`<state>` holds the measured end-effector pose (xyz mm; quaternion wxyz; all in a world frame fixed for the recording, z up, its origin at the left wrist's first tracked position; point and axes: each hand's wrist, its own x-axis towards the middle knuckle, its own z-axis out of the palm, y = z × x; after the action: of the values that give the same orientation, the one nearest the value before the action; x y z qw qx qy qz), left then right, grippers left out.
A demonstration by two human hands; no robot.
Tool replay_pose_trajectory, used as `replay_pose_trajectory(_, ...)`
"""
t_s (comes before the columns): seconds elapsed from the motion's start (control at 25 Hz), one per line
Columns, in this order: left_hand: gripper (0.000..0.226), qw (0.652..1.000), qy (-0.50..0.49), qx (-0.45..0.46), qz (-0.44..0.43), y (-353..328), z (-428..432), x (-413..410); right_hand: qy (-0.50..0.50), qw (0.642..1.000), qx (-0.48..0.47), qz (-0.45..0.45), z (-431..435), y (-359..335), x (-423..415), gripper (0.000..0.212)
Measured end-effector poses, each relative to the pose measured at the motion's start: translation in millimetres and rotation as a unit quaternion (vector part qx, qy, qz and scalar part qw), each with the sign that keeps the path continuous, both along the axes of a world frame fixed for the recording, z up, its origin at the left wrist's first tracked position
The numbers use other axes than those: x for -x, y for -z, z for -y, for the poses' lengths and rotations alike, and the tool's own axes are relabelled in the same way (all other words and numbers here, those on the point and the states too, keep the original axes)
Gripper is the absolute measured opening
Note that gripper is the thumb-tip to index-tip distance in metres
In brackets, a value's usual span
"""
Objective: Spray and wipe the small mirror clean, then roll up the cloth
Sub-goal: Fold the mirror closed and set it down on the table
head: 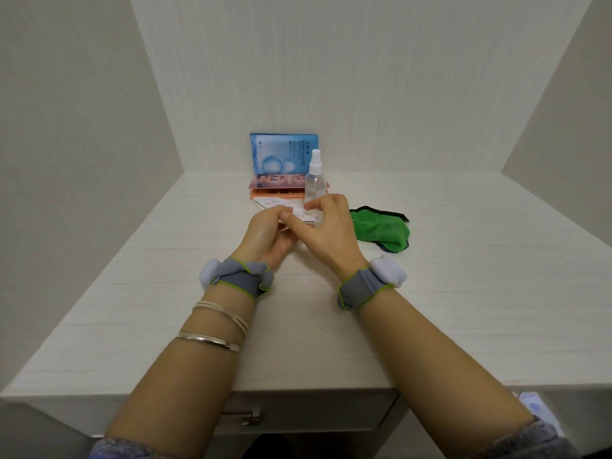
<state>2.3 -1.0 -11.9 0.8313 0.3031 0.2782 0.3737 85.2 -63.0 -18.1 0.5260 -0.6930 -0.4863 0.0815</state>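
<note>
A small flat mirror (pixel 281 205) with a white and pink face is held over the middle of the desk, mostly hidden by my hands. My left hand (pixel 268 235) grips its near edge from below. My right hand (pixel 326 231) pinches its right side with thumb and fingers. A clear spray bottle (pixel 315 180) with a white nozzle stands upright just behind my right hand. A green cloth (pixel 381 230) with a dark border lies crumpled on the desk to the right of my right hand, apart from it.
A blue packet (pixel 283 154) leans against the back wall, with pink and orange packets (pixel 278 187) below it. The white desk (pixel 132 293) sits in an alcove with walls on three sides. A drawer handle (pixel 243 419) shows under the front edge.
</note>
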Motion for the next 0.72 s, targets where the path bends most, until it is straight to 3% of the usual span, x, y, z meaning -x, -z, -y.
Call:
replay_pose_trajectory(0.12, 0.026, 0.975, -0.097, -0.110, -0.169, 5.5, -5.9, 6.1, 0.077, 0.995, 0.003, 0.059, 1.0, -2.4, -14.6, 0.030)
replay_pose_trajectory(0.24, 0.024, 0.910, -0.115, -0.211, -0.337, 12.6, -16.5, 10.1, 0.154, 0.980, 0.072, 0.103, 5.5, -3.7, -33.2, 0.031)
replay_pose_trajectory(0.32, 0.042, 0.908, -0.104, -0.207, -0.349, 15.7, -21.4, 8.1, 0.136, 0.981, 0.099, 0.102, 5.6, -5.0, -33.8, 0.027)
replay_pose_trajectory(0.4, 0.046, 0.912, -0.106, -0.193, -0.347, 18.2, -24.2, 6.2, 0.079, 0.985, 0.120, 0.099, 3.2, -5.7, -23.1, 0.023)
replay_pose_trajectory(0.52, 0.016, 0.894, -0.118, -0.226, -0.368, 22.3, -27.6, 6.8, 0.027, 0.984, 0.144, 0.097, 2.9, -3.7, -13.1, 0.022)
replay_pose_trajectory(0.56, 0.018, 0.885, -0.113, -0.240, -0.382, 21.4, -26.7, 8.0, 0.025, 0.983, 0.150, 0.100, 2.7, -2.7, -15.1, 0.020)
replay_pose_trajectory(0.64, 0.021, 0.852, -0.097, -0.288, -0.426, 18.6, -23.8, 11.7, 0.024, 0.981, 0.163, 0.101, 3.0, -1.0, -19.3, 0.025)
replay_pose_trajectory(0.72, 0.023, 0.798, -0.081, -0.347, -0.486, 17.4, -20.3, 12.9, 0.007, 0.977, 0.181, 0.111, 2.1, 1.4, -20.1, 0.030)
